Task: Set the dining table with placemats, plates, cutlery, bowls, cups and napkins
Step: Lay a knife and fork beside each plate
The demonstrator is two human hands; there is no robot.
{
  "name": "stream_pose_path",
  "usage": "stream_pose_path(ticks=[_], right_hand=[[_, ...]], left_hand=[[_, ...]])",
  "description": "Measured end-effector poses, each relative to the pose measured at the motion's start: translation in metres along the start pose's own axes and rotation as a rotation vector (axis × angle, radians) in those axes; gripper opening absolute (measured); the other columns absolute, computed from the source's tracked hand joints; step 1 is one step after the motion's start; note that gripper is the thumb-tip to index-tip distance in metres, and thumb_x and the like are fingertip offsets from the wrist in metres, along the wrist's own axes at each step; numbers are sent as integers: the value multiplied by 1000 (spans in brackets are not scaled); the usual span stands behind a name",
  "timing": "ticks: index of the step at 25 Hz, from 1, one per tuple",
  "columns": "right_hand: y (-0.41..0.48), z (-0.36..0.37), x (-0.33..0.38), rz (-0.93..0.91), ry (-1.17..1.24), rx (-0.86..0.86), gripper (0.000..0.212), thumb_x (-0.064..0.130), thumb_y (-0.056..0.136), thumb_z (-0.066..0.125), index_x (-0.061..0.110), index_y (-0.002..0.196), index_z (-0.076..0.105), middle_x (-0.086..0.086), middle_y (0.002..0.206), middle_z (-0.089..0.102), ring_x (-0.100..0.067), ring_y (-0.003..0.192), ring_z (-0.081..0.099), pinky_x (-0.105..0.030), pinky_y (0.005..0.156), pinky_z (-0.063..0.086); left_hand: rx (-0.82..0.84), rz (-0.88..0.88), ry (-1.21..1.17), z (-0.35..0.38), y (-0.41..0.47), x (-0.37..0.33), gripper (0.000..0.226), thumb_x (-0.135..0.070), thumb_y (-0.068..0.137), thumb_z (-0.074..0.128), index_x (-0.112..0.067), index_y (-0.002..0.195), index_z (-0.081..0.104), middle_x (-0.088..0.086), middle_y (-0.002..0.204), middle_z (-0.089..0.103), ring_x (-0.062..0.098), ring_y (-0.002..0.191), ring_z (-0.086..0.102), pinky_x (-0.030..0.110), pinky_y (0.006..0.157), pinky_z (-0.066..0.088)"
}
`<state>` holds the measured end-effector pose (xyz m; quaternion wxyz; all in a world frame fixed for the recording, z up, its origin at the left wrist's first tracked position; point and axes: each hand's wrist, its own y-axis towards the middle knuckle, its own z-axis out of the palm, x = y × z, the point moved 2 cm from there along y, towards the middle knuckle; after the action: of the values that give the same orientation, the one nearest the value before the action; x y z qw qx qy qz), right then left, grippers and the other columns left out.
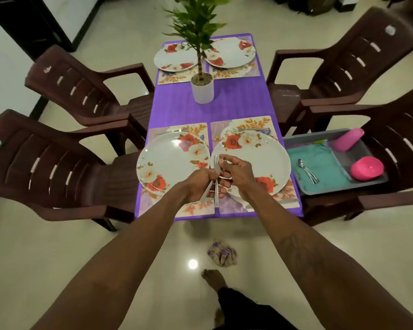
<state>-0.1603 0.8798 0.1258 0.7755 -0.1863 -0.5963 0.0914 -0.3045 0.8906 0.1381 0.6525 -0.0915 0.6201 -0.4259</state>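
A purple table [234, 103] carries several floral placemats, each with a white rose-patterned plate: near left [169, 158], near right [267, 158], far left [174, 57], far right [231, 52]. My left hand [200, 184] grips a bunch of steel forks [215, 184] over the gap between the two near plates. My right hand [236, 170] pinches the top of one fork in that bunch. A fork [248, 129] lies on the near right placemat beyond the plate.
A potted plant [202, 88] stands mid-table. Brown plastic chairs flank both sides. On the near right chair a grey tray [324, 190] holds teal cloth, spoons [308, 171], a pink bowl [366, 167] and a pink cup [347, 139]. A crumpled cloth [222, 253] lies on the floor.
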Motion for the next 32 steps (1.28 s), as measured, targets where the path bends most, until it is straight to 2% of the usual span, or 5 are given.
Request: stream_pose_path(ticks=[4, 10, 14, 22, 32], right_hand=[[-41, -65, -10, -4, 29, -43, 34, 17, 95, 73, 13, 128, 68, -6, 61, 55, -24, 50, 52, -32, 55, 54], [-74, -196, 2, -30, 75, -138, 39, 18, 90, 80, 9, 127, 69, -11, 90, 77, -19, 73, 69, -34, 67, 61], [-83, -303, 21, -45, 94, -168, 29, 17, 92, 76, 10, 120, 72, -10, 98, 77, -18, 78, 72, -30, 65, 60], [-87, -527, 66, -11, 21, -243, 27, 28, 94, 75, 1, 94, 76, -12, 68, 67, -19, 54, 60, -30, 58, 57], [21, -692, 134, -24, -58, -191, 25, 17, 99, 68, -7, 97, 74, -20, 68, 61, -20, 49, 56, -30, 50, 54]], left_hand=[[4, 50, 58, 75, -3, 28, 30, -12, 110, 32, -6, 106, 61, 9, 74, 58, 18, 57, 48, 30, 56, 46], [-50, 35, 89, 212, 35, 43, 29, -16, 108, 31, -19, 87, 50, -5, 57, 29, 4, 41, 18, 18, 39, 13], [-45, -3, -50, 316, 85, 46, 30, -22, 107, 33, -15, 86, 55, -4, 54, 34, 5, 37, 20, 16, 37, 15], [-73, 3, -91, 534, 178, 32, 26, -19, 94, 34, -14, 75, 52, 0, 56, 41, 8, 42, 27, 18, 37, 20], [-131, 27, -118, 656, 329, -35, 26, -12, 91, 34, -9, 77, 55, 5, 58, 46, 13, 48, 34, 26, 47, 25]])
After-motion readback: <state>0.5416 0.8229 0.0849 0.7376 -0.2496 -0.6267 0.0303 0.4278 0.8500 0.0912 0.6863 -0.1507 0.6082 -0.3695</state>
